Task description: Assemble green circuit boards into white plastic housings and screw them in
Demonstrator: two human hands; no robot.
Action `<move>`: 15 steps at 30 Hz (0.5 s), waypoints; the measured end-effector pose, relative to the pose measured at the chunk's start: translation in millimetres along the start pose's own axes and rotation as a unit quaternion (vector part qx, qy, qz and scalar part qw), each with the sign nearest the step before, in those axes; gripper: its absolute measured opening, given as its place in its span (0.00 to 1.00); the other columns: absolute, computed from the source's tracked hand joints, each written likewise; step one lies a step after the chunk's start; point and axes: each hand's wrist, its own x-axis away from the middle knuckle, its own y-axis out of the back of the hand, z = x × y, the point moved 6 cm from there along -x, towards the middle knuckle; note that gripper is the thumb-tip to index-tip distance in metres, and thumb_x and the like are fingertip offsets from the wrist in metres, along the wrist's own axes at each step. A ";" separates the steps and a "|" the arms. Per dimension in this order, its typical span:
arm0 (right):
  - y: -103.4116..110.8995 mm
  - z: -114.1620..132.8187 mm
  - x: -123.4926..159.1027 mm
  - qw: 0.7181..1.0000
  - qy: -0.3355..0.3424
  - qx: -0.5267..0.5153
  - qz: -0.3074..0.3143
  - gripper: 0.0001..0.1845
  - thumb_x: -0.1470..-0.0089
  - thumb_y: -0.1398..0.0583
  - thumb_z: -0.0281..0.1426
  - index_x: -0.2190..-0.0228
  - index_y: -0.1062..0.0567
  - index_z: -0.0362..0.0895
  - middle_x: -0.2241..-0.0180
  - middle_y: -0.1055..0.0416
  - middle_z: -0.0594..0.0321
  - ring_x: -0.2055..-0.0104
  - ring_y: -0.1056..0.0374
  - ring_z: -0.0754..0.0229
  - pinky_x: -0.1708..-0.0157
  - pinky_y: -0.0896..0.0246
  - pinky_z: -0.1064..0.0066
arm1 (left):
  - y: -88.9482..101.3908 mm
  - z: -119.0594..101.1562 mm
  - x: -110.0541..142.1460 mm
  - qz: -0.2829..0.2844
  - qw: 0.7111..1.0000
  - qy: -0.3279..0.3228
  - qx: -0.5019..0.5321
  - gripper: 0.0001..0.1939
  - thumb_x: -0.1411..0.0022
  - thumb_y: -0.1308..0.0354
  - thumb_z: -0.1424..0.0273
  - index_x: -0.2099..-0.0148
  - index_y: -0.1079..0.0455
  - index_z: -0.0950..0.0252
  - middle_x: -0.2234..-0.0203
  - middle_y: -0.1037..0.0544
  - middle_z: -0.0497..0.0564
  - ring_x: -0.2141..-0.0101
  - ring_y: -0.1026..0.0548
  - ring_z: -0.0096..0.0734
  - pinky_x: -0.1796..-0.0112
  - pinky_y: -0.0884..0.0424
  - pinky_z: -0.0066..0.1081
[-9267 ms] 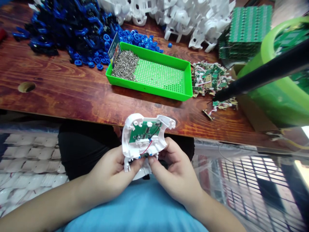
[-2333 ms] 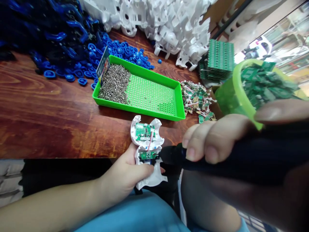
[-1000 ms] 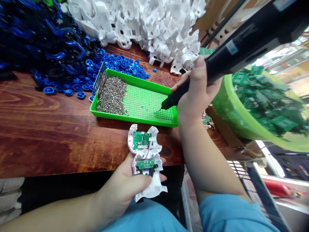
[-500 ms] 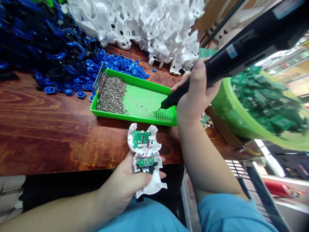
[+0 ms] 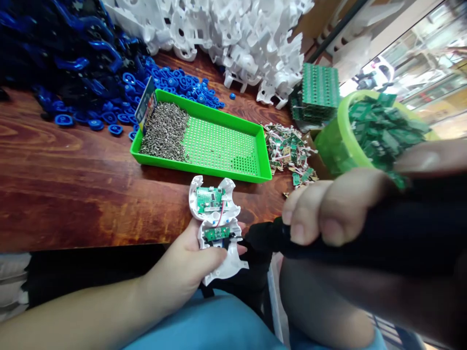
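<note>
Head camera: left fingers (image 5: pixel 213 256) grip white housing (image 5: pixel 229 265); right's clench black driver (image 5: pixel 328 238) beyond table edge.

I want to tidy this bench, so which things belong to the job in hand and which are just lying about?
In use:
- White housing in left hand
- Black driver in right hand
- Probably screws in the green tray

Lying about:
- Blue parts
- White shells
- Stacked green boards
- Yellow-green bucket
- Small wired boards
</note>
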 end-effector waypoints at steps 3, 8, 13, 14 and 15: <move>-6.7 -2.4 0.5 0.998 -0.037 0.010 -0.048 0.14 0.57 0.39 0.49 0.68 0.30 0.61 0.83 0.41 0.68 0.83 0.42 0.61 0.86 0.42 0.65 | -1.3 -1.0 0.5 -0.008 1.000 0.002 -0.005 0.20 0.50 0.39 0.79 0.53 0.30 0.64 0.61 0.19 0.54 0.59 0.22 0.44 0.61 0.28 0.33; -11.2 -4.9 0.5 0.997 -0.041 0.020 -0.059 0.15 0.57 0.39 0.52 0.69 0.31 0.60 0.84 0.43 0.69 0.84 0.44 0.63 0.86 0.44 0.67 | -3.1 -3.2 -0.2 0.009 1.000 0.001 -0.006 0.20 0.51 0.39 0.79 0.53 0.30 0.65 0.65 0.18 0.53 0.61 0.22 0.41 0.62 0.28 0.32; -5.8 -11.6 5.8 0.992 -0.078 -0.012 -0.098 0.16 0.57 0.38 0.51 0.68 0.30 0.57 0.85 0.43 0.70 0.85 0.42 0.61 0.85 0.41 0.64 | -3.4 -2.6 0.3 0.004 1.000 -0.008 -0.008 0.20 0.51 0.40 0.80 0.53 0.31 0.66 0.67 0.18 0.52 0.64 0.21 0.36 0.64 0.27 0.28; -5.4 -11.3 6.9 0.991 -0.078 -0.013 -0.105 0.16 0.57 0.38 0.51 0.68 0.30 0.57 0.85 0.43 0.70 0.85 0.42 0.61 0.85 0.41 0.64 | -3.6 -2.3 0.6 0.000 1.000 -0.010 -0.007 0.19 0.50 0.41 0.80 0.53 0.32 0.66 0.66 0.18 0.52 0.63 0.21 0.37 0.64 0.27 0.28; -5.8 -10.4 7.6 0.991 -0.074 -0.012 -0.106 0.16 0.57 0.38 0.51 0.68 0.30 0.57 0.85 0.42 0.70 0.85 0.42 0.60 0.84 0.41 0.63 | -4.0 -1.9 0.8 -0.004 1.000 -0.012 -0.005 0.19 0.50 0.41 0.80 0.53 0.32 0.65 0.65 0.19 0.52 0.62 0.21 0.38 0.64 0.27 0.28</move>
